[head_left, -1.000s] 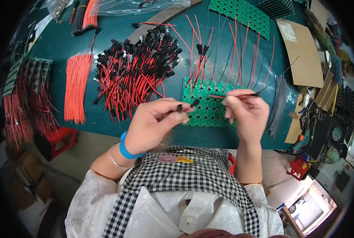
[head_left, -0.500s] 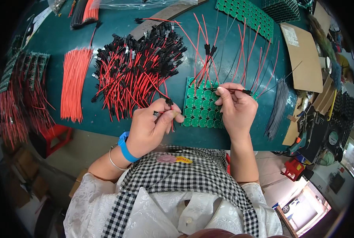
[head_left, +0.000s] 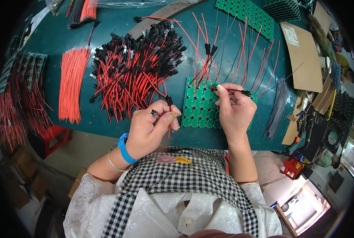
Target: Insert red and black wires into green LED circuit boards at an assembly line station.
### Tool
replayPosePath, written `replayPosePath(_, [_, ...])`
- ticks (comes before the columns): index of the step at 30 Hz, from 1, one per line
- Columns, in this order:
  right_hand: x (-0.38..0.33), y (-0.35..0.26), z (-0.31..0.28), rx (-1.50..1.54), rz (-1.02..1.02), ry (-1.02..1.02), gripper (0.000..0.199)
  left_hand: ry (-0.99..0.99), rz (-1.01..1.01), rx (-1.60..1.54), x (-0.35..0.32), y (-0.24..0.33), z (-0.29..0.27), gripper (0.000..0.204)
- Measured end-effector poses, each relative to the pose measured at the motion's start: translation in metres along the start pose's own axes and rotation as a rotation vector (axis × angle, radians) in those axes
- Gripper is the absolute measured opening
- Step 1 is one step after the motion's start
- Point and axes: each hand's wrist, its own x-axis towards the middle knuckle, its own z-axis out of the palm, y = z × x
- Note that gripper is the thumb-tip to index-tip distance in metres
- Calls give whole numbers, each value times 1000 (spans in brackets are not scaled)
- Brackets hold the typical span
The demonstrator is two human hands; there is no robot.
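Left hand (head_left: 150,125), just left of center, is pinching black-plugged leads (head_left: 169,100) with plugs poking out, probably so they're easy to see. Right hand (head_left: 237,109), right of center, grips a red-and-black lead (head_left: 245,93) sideways above the green board panel (head_left: 200,113); the connector heap (head_left: 135,73) sits upper-left of center, presumably for easy reach.

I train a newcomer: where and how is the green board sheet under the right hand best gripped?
Probably pinch the near edge of the green board sheet, left half, from the person's side: that flat edge looks bare, while wires crowd the far edge and the right hand covers the right part.
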Motion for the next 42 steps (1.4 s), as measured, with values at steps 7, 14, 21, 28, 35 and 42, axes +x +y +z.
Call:
replayPosePath(7, [-1,-1,-2,2,1,-4,10,-8,-25,-19,-1,0,0,19])
replayPosePath(14, [0,2,0,-59,-88,7,9,-46,19,-4,0,-3,0,19])
replayPosePath(21, [3,0,4,-207,-330,65,12,-57,11,2,1,-3,0,19])
replayPosePath(28, [3,-2,3,-221,-331,68,13,-49,26,-9,1,-4,1,19])
replayPosePath(35, [8,-7,1,-350,-407,-35,22,-35,16,12,1,0,1,18])
replayPosePath(42, [11,-8,15,-399,-429,-18,27,-66,-106,-114,1,4,-1,20])
